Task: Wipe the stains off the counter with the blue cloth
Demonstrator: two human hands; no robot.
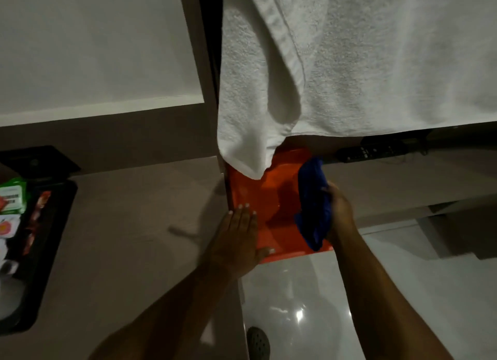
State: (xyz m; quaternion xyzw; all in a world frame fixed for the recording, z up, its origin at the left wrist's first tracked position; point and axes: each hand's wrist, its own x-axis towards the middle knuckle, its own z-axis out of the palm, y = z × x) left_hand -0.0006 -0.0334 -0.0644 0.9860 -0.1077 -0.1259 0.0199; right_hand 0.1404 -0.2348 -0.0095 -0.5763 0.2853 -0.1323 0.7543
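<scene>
The blue cloth (314, 201) hangs bunched in my right hand (339, 212), over the right side of an orange bin (271, 198) that stands beside the counter's right end. My left hand (238, 237) lies flat, fingers together, on the counter's right edge and the bin's near left rim, holding nothing. The beige counter (129, 230) fills the left and middle of the view, with a faint dark smear (183, 232) just left of my left hand.
A black tray (51, 241) with packets and sachets sits at the counter's left. A large white towel (349, 58) hangs above, its corner dipping over the bin. Glossy white floor (309, 306) lies below right, with a dark shoe (258, 342) on it.
</scene>
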